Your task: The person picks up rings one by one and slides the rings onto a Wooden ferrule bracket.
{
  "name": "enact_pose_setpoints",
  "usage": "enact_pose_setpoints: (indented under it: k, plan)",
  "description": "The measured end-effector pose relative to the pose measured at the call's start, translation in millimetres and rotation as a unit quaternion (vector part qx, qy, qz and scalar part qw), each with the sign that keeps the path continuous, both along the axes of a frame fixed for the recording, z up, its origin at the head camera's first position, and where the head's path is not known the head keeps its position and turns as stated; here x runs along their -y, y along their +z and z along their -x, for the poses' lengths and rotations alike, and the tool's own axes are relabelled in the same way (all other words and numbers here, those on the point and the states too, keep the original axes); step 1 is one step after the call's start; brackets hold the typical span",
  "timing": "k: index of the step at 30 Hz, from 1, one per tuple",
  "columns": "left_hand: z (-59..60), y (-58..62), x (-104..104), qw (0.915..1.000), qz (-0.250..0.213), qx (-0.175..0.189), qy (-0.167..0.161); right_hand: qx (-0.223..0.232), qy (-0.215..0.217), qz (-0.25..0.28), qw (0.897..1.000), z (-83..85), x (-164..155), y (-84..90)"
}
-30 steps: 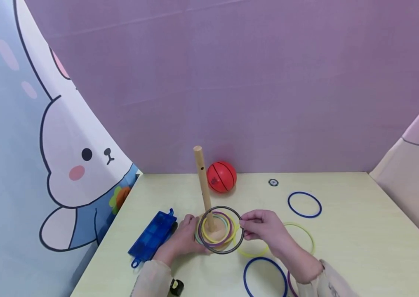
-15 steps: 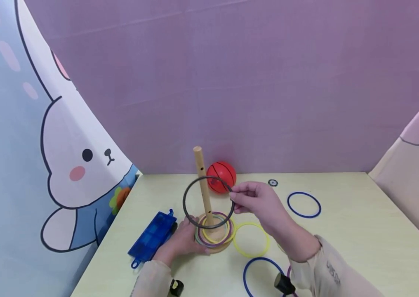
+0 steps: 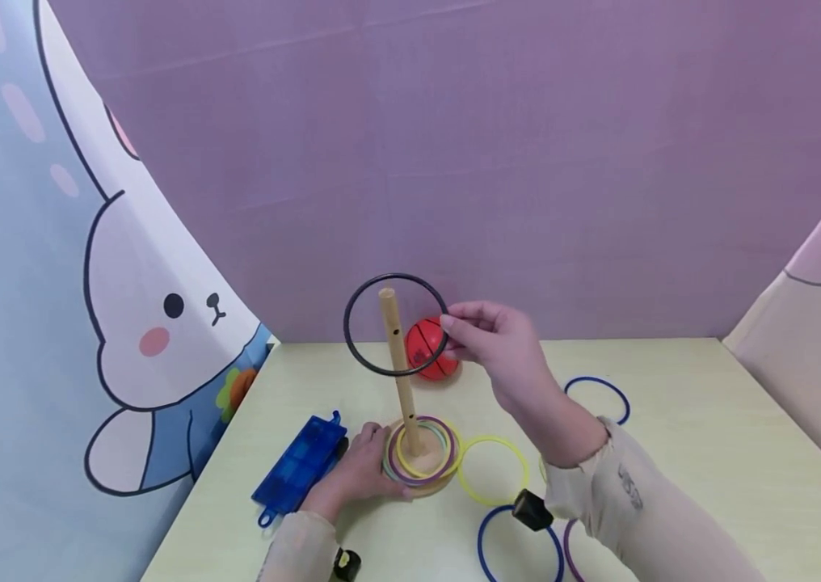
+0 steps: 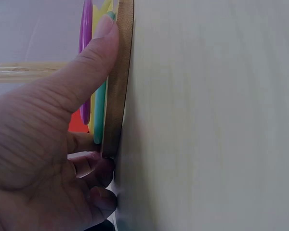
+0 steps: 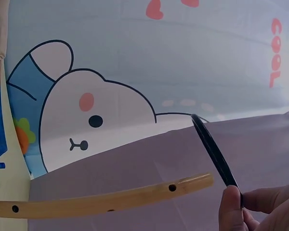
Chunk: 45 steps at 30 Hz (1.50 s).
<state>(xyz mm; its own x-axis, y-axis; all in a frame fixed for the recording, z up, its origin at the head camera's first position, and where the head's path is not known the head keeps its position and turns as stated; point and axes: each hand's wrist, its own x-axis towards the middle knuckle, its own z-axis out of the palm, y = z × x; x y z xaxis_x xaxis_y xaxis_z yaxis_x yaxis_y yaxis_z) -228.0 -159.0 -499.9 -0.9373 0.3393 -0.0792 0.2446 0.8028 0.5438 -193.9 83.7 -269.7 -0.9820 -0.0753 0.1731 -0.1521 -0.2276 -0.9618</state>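
Observation:
My right hand (image 3: 501, 339) pinches a black ring (image 3: 359, 353) by its right side, thumb against fingers. Seen from the head, the ring overlaps the top of an upright wooden peg (image 3: 406, 396); in the right wrist view the ring (image 5: 214, 151) stands just beyond the peg's tip (image 5: 202, 180). Around the foot of the peg lie purple, yellow and green rings (image 3: 452, 462) on a round wooden base. With my left hand (image 3: 361, 469) I grip the left edge of that base (image 4: 118, 101), the thumb over its top and the fingers curled at its rim.
A blue plastic case (image 3: 299, 469) lies left of the left hand. Behind the peg sits a red toy basketball (image 3: 428, 360). To the right on the table are a yellow ring (image 3: 523, 465), a front blue ring (image 3: 482, 550), a purple ring (image 3: 568, 550) and a far blue ring (image 3: 625, 404).
My right hand has lifted the black ring from low over the base up to the peg's top, shifting slightly left. The left hand stays on the base.

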Motion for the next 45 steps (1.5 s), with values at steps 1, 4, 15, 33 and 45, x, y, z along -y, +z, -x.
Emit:
enact_pose_setpoints:
  k: [1, 4, 15, 33, 45]
  plan:
    - [-0.2, -0.1, -0.2, 1.0000, -0.002, -0.001, -0.001, 0.003, -0.002, 0.006, 1.000, 2.6, 0.2, -1.6]
    - [-0.5, -1.6, -0.4, 1.0000, -0.006, -0.006, -0.004, 0.019, -0.008, 0.011, 1.000, 10.0, -0.8, -11.6]
    - [0.5, -5.3, -0.6, 0.9998, -0.004, -0.018, -0.008, 0.105, -0.009, -0.060, 0.993, 21.6, -7.9, -102.1]
    - [3.4, -6.5, -3.1, 0.9992, -0.002, -0.038, -0.013, 0.140, -0.062, -0.128, 0.980, 27.1, -5.9, -203.1]
    - [2.7, -5.5, -3.8, 0.9999, 0.002, -0.016, -0.005, 0.132, -0.072, -0.147, 0.978, 13.1, -60.2, -197.1]
